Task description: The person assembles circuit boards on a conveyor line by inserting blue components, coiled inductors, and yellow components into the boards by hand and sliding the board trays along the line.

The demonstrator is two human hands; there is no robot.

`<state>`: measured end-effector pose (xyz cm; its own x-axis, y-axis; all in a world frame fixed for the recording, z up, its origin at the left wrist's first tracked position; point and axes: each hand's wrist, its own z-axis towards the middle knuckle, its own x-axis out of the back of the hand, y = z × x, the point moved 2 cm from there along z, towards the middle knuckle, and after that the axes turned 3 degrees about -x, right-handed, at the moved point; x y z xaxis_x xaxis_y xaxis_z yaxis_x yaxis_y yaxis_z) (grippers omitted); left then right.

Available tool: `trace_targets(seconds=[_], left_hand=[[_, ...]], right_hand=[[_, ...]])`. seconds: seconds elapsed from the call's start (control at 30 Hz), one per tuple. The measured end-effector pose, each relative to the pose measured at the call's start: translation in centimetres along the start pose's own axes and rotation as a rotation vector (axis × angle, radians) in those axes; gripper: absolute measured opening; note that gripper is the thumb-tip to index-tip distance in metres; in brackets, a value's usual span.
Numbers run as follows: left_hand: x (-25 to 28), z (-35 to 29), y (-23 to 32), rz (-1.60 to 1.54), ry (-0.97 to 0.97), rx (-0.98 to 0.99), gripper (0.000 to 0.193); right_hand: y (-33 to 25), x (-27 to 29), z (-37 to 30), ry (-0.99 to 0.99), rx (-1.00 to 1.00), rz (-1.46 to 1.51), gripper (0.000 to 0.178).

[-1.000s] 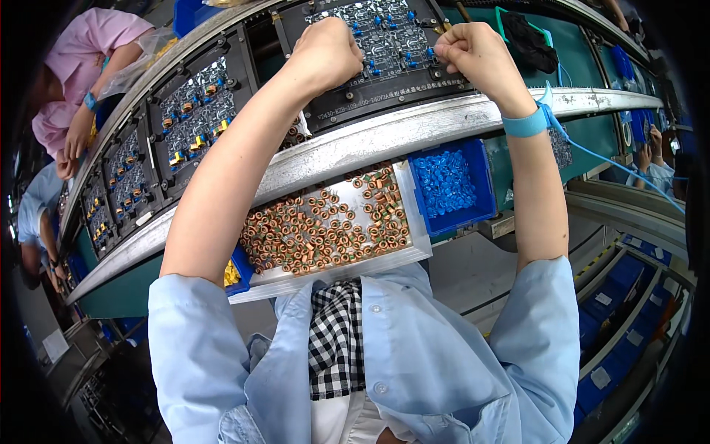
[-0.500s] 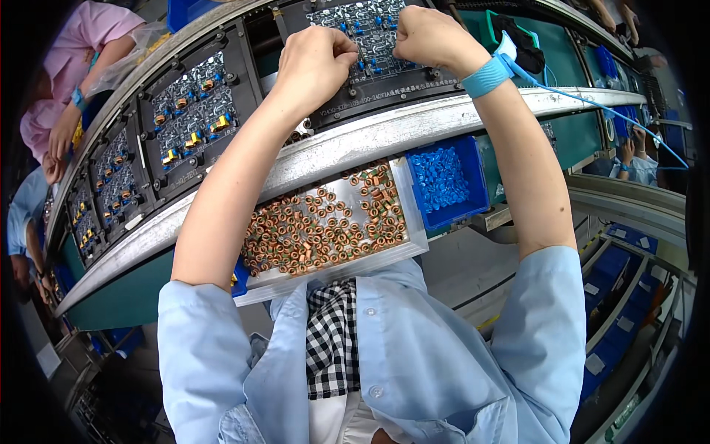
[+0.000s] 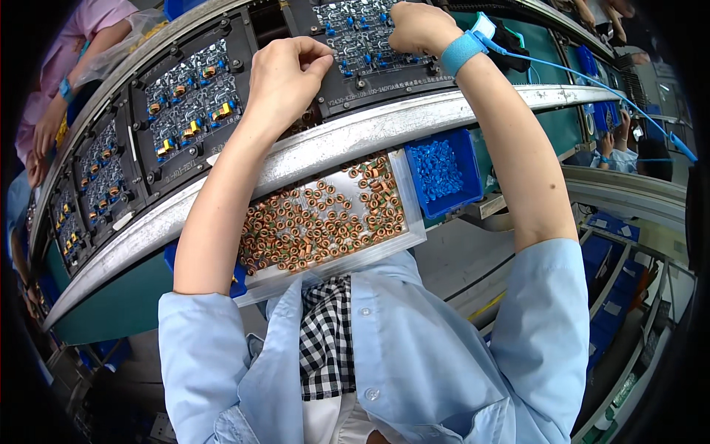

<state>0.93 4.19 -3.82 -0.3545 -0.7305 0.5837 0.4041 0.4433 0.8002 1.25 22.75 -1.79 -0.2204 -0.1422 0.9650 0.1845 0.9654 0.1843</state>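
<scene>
My left hand point(image 3: 287, 78) is raised at the left edge of a circuit board point(image 3: 370, 46) carrying small blue components. Its thumb and forefinger are pinched together, and anything between them is too small to make out. Over the board's right side, my right hand point(image 3: 421, 31) has its fingers curled down, with the tips partly hidden. A black fixture point(image 3: 342, 105) frames the board. Below my hands a clear tray point(image 3: 416, 214) holds many copper-wound ring coils point(image 3: 296, 229). To its right, a blue bin point(image 3: 458, 207) contains blue disc-shaped components point(image 3: 442, 170).
A metal rail point(image 3: 370, 127) runs between the fixtures and the tray. More populated boards point(image 3: 194, 103) sit to the left. A blue strap point(image 3: 462, 52) with a cord point(image 3: 592, 78) circles my right wrist. Another blue bin point(image 3: 239, 283) is partly behind my left forearm. Other people work on both sides.
My left hand has drawn back leftward from the board, its fingers still pinched. My right hand has shifted slightly left and up, remaining over the board. The whole view has moved a little.
</scene>
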Motion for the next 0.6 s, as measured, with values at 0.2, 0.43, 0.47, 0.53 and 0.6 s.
trace_targets(seconds=[0.2,0.43,0.47,0.53,0.6], left_hand=[[1.0,-1.2,-1.2,-0.061,0.047,0.03,0.013],[1.7,-4.3,0.6,-0.193,0.054,-0.068,0.013],[1.4,-5.0,1.1,-0.245,-0.012,-0.12,0.012],[0.5,-6.4,2.0,-0.297,-0.165,-0.192,0.009],[-0.9,-7.8,2.3,-0.3,-0.253,-0.214,0.007]], right_hand=[[-0.2,0.2,0.9,-0.107,0.003,-0.032,0.028],[-0.2,0.4,1.2,-0.265,-0.077,0.007,0.03],[-0.2,0.4,1.1,-0.287,-0.087,0.013,0.031],[-0.4,0.3,0.9,-0.311,-0.097,0.017,0.031],[-0.7,0.1,-0.1,-0.09,-0.115,-0.03,0.028]])
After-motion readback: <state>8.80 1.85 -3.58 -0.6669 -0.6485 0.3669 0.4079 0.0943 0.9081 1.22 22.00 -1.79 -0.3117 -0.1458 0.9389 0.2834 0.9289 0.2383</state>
